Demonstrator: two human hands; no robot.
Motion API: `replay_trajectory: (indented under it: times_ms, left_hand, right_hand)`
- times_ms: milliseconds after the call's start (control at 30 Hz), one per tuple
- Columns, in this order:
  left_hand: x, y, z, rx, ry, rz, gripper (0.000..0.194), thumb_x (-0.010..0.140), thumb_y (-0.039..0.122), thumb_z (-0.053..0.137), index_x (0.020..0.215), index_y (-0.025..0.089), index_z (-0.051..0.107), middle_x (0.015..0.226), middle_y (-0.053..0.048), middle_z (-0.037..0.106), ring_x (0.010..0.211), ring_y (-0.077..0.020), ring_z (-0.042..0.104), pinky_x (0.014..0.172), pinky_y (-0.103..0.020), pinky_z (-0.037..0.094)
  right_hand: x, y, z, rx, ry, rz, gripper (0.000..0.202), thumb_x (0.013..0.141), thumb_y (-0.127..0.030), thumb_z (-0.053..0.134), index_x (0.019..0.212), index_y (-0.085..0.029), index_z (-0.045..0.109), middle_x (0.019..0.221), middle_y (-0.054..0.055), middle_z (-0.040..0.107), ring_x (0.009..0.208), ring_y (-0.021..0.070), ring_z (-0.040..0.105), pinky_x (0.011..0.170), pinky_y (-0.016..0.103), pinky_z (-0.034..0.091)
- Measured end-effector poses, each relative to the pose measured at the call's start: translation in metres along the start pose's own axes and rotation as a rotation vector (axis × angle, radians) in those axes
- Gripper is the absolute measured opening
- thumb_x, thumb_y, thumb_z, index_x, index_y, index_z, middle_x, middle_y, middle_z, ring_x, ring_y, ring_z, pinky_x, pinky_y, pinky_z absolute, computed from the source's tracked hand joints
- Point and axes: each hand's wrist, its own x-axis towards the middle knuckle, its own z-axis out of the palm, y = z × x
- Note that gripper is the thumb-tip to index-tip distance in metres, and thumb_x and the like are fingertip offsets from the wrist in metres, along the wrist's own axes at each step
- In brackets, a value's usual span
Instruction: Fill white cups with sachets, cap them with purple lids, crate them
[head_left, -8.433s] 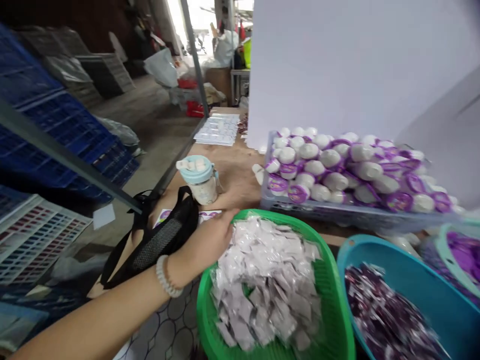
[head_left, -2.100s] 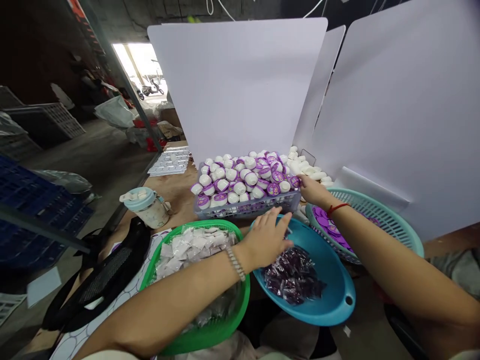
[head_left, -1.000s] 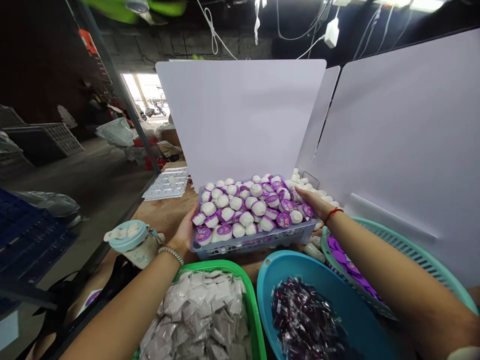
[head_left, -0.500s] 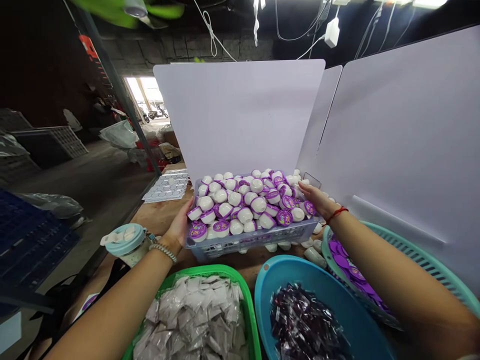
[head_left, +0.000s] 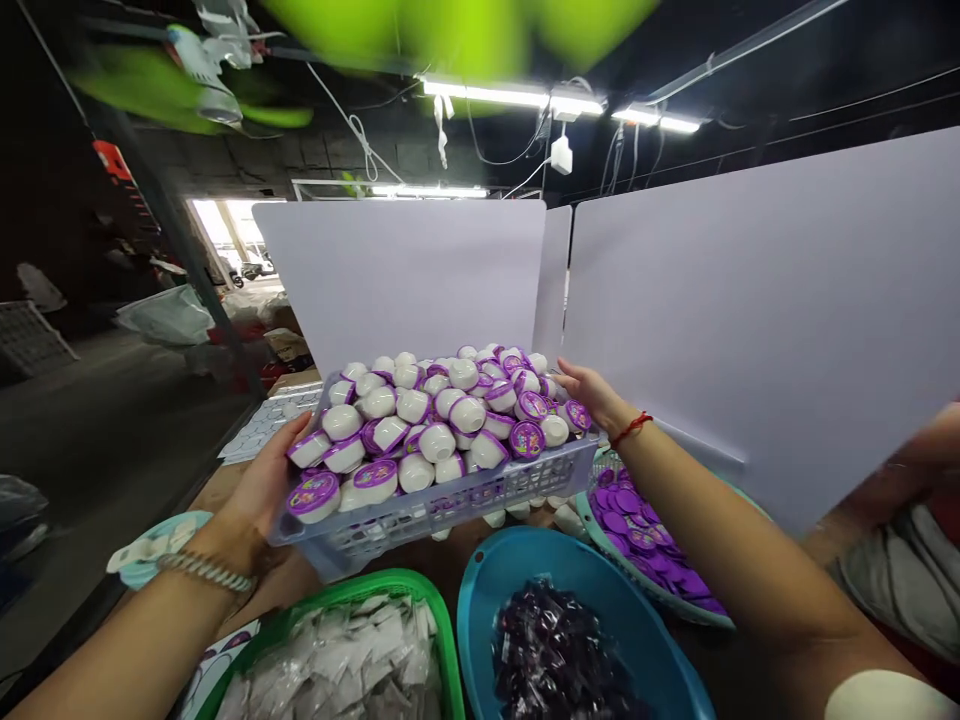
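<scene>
A clear bluish plastic basket (head_left: 480, 492) is held up between my two hands, tilted with its left end nearer to me. It is heaped with small white cups with purple printed lids (head_left: 412, 407). My left hand (head_left: 266, 478) grips the basket's left end, thumb over the rim. At the far right end my right hand (head_left: 592, 392) holds the rim; some of its fingers are hidden behind the basket and cups. Beneath the basket, loose white cups (head_left: 568, 520) lie on the brown table.
In front stand a green basket (head_left: 452, 640) of small pale packets and a blue basin (head_left: 480, 590) of dark wrapped pieces. A teal basket (head_left: 592, 515) holds purple discs. A lidded cup (head_left: 161, 540) is at left. White panels (head_left: 405, 280) stand behind. A person's arm (head_left: 922, 450) shows at right.
The basket has come up and closer to me, with both hands still on it. My view has shifted upward and to the right, and another person's arm now shows at the right edge.
</scene>
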Motion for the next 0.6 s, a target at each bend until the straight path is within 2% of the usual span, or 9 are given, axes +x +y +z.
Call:
replay_trajectory:
  times_ms: [100, 167, 400, 500, 600]
  left_hand:
    - [-0.023, 0.011, 0.006, -0.050, 0.049, -0.103, 0.036, 0.097, 0.046, 0.057, 0.111, 0.020, 0.076, 0.070, -0.001, 0.079, 0.070, -0.0292, 0.077, 0.072, -0.046, 0.068]
    - [-0.047, 0.018, 0.014, -0.067, 0.084, -0.122, 0.033, 0.097, 0.045, 0.057, 0.111, 0.022, 0.075, 0.068, 0.001, 0.078, 0.068, -0.0282, 0.077, 0.070, -0.044, 0.068]
    - [-0.161, 0.034, 0.051, -0.022, 0.227, -0.153, 0.027, 0.097, 0.038, 0.054, 0.103, 0.024, 0.076, 0.062, 0.002, 0.075, 0.068, -0.0276, 0.077, 0.064, -0.043, 0.068]
    - [-0.180, 0.037, 0.055, -0.074, 0.193, -0.153, 0.026, 0.096, 0.037, 0.056, 0.102, 0.023, 0.077, 0.061, 0.001, 0.074, 0.071, -0.0292, 0.078, 0.066, -0.045, 0.069]
    - [-0.181, 0.037, 0.056, -0.129, 0.137, -0.158, 0.028, 0.095, 0.037, 0.059, 0.106, 0.020, 0.078, 0.065, 0.000, 0.076, 0.074, -0.0294, 0.079, 0.070, -0.046, 0.070]
  right_hand:
    - [-0.027, -0.015, -0.002, 0.099, -0.006, 0.018, 0.070, 0.104, -0.061, 0.022, 0.134, -0.012, 0.062, 0.107, 0.019, 0.080, 0.104, 0.0368, 0.078, 0.099, 0.055, 0.061]
    - [-0.050, -0.021, -0.004, 0.151, -0.001, 0.021, 0.068, 0.104, -0.060, 0.023, 0.134, -0.012, 0.061, 0.110, 0.019, 0.080, 0.106, 0.0363, 0.078, 0.101, 0.054, 0.060]
    - [-0.155, -0.033, -0.009, 0.248, -0.002, 0.011, 0.064, 0.104, -0.057, 0.027, 0.129, -0.011, 0.063, 0.102, 0.020, 0.080, 0.104, 0.0379, 0.078, 0.098, 0.054, 0.062]
    - [-0.175, -0.036, -0.012, 0.252, -0.021, 0.012, 0.066, 0.104, -0.058, 0.025, 0.131, -0.010, 0.063, 0.104, 0.020, 0.080, 0.104, 0.0382, 0.078, 0.098, 0.054, 0.062]
    - [-0.180, -0.038, -0.017, 0.256, -0.046, 0.021, 0.068, 0.104, -0.060, 0.027, 0.136, -0.010, 0.061, 0.109, 0.021, 0.080, 0.105, 0.0402, 0.077, 0.097, 0.057, 0.061]
